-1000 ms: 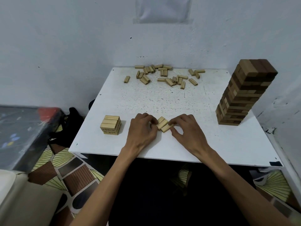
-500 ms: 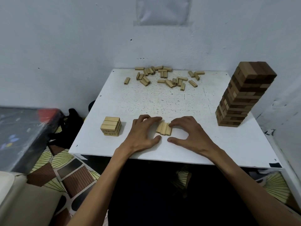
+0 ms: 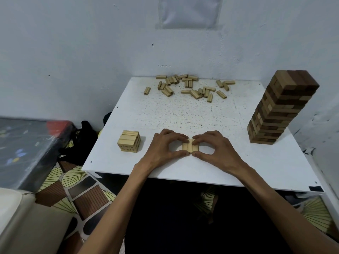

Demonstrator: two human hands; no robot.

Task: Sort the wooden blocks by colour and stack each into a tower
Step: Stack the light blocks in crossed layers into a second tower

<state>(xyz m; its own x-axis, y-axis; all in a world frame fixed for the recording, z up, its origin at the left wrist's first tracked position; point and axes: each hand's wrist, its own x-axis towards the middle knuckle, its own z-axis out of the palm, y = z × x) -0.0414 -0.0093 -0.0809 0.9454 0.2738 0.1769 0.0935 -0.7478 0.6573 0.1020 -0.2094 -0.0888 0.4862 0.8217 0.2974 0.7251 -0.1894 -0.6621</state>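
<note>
1. Lower centre of frame: the left hand (image 3: 161, 149) and the right hand (image 3: 218, 149) are both closed on one three-block row (image 3: 190, 148).
2. Grip: the left fingertips (image 3: 183, 139) sit on the row's far edge and the left thumb (image 3: 183, 153) on its near edge. The right fingertips (image 3: 197, 142) and right thumb (image 3: 196, 154) mirror that. Both hands are curled in a pinch, and their tips nearly meet over the middle block.
3. Why, my read: squeezing the block ends from both sides squares the three light blocks flush. That makes one tidy layer that can be lifted as a unit.
4. Row position: it lies flat on the white table (image 3: 183, 116), caught between thumbs and fingertips. The blocks touch side by side, with their long axes running up the frame.
5. Next out: the short light stack (image 3: 129, 142) sits left of the hands. It is near the left hand but not touching it, and its layers look crossed. It's probably where this layer goes.
6. Upper centre: the loose light blocks (image 3: 190, 87) lie scattered along the table's far edge, well apart from the hands. I take them as unsorted supply.
7. Right of frame: the tall mixed tower (image 3: 278, 107) has light and dark brown blocks interleaved. No hand is on it, so by my judgement most of the sorting is still ahead.
</note>
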